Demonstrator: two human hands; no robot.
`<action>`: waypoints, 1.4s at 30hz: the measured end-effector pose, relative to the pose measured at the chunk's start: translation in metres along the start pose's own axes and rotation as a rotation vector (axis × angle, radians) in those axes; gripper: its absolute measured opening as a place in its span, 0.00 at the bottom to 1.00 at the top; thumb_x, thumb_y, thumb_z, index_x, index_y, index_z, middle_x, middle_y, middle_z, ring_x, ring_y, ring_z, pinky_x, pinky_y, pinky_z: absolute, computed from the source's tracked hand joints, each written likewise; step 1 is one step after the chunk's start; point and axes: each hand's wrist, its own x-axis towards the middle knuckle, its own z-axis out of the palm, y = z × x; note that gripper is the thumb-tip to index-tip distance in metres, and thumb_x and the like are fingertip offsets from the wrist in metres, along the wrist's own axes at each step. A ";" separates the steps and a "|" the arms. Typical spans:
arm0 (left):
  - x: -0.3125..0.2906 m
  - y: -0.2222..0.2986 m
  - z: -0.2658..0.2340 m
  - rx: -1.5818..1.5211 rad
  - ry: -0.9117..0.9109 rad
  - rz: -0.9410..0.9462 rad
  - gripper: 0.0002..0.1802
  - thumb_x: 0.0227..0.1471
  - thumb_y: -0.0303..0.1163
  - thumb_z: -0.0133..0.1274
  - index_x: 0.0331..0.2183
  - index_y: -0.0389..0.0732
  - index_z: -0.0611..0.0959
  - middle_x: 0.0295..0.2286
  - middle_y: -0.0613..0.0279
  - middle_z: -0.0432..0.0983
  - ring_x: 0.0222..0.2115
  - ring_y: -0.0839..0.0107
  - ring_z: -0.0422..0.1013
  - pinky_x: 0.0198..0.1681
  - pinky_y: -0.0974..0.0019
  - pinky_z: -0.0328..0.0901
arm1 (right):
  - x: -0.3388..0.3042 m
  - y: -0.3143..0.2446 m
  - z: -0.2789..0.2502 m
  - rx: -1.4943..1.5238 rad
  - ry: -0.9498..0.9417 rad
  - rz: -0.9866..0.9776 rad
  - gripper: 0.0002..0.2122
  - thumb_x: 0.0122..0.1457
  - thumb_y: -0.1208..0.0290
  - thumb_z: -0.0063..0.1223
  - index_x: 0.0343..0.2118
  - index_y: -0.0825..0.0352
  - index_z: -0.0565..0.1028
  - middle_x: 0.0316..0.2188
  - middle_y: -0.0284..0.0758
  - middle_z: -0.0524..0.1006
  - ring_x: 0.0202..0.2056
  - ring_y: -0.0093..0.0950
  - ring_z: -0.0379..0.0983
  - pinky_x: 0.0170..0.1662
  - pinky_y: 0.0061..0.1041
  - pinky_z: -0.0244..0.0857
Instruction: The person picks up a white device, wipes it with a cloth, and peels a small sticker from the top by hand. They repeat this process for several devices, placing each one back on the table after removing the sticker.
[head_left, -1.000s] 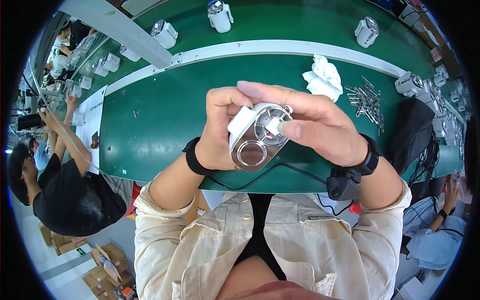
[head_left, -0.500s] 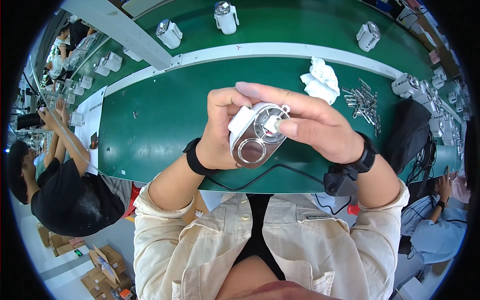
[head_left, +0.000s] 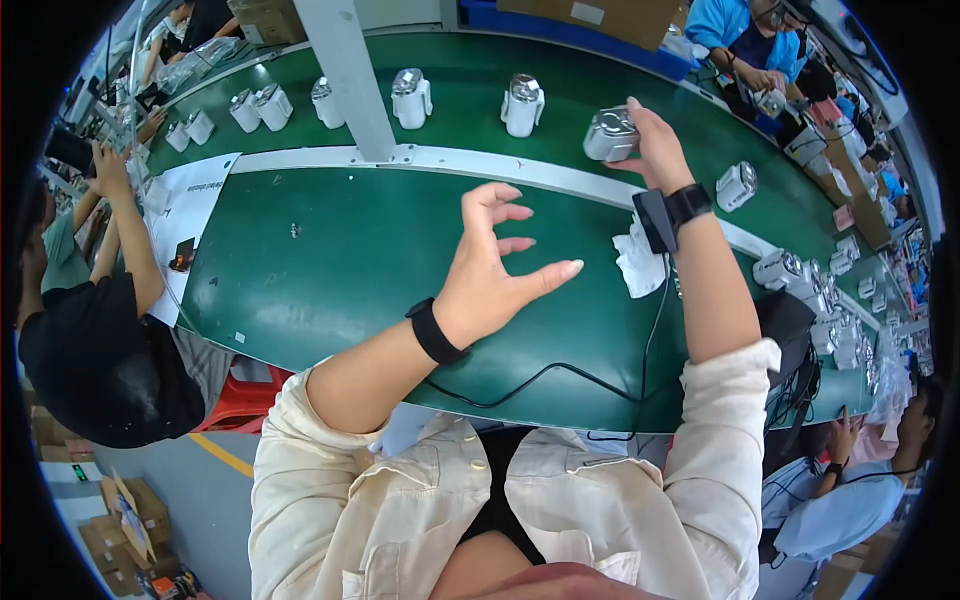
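Observation:
My right hand [head_left: 661, 150] reaches past the white rail to the far green strip and grips a white handheld device with a shiny silver top [head_left: 609, 137] by its right side. Whether its base touches the strip I cannot tell. Over the near green table [head_left: 320, 270], my left hand [head_left: 482, 268] is empty, its fingers curved and spread apart. Similar white devices stand on the far strip, one [head_left: 522, 108] left of the held one and another [head_left: 737, 186] to its right. Close to my right wrist lies a crumpled white cloth [head_left: 640, 268], partly covered by the wrist camera.
A metal post [head_left: 345, 80] rises from the white rail [head_left: 480, 162]. Several white devices [head_left: 830, 310] crowd the right side beside a black bag [head_left: 786, 325]. A black cable [head_left: 520, 385] crosses the near table edge. Co-workers sit left, right and far right.
The device, earlier between both hands near my body, has gone away to the far strip in my right hand. My left hand has let go and opened. The view has shifted.

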 end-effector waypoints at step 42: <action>-0.008 0.012 0.002 0.588 0.034 0.366 0.48 0.29 0.34 0.72 0.51 0.33 0.65 0.40 0.50 0.69 0.40 0.53 0.69 0.40 0.58 0.67 | -0.194 -0.033 0.041 -0.638 -0.090 -0.822 0.09 0.46 0.76 0.64 0.30 0.69 0.75 0.31 0.33 0.76 0.30 0.20 0.69 0.31 0.20 0.62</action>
